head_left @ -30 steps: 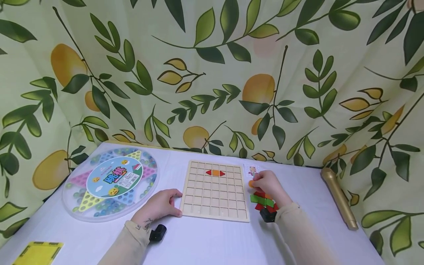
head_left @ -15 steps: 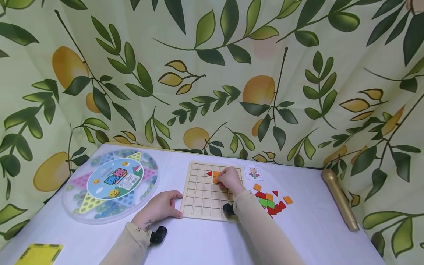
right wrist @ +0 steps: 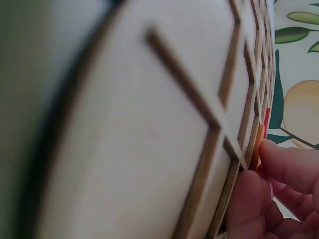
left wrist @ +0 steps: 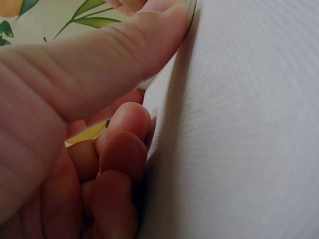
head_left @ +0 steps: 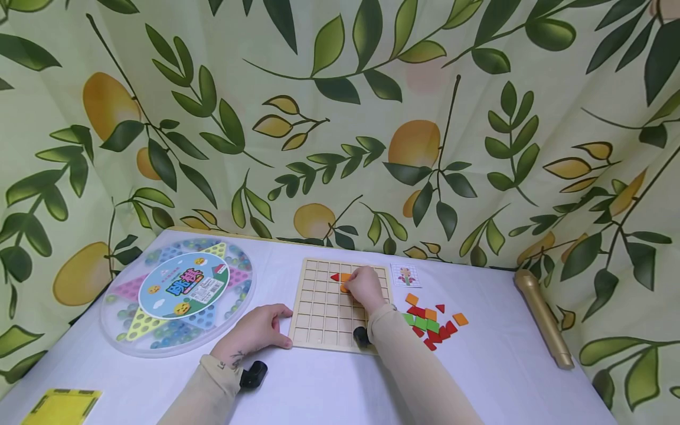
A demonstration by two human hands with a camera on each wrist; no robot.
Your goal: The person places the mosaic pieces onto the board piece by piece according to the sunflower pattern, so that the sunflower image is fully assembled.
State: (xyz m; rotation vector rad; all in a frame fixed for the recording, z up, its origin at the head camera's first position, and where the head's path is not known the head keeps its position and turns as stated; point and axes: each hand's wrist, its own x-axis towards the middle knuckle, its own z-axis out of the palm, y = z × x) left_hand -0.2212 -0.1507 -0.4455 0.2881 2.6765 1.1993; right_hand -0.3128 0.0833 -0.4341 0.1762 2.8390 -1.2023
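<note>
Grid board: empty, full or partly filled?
Partly filled: a red triangle and, beside it, an orange square lie on the grid board near its far edge; most visible cells are bare. The right hand hides some.

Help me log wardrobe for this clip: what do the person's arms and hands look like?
Both arms wear long, plain beige sleeves: left sleeve, right sleeve. The left hand and right hand are ungloved. Each wrist carries a small black device, left device and right device. Dark, tattoo-like markings show by the left cuff.
</note>
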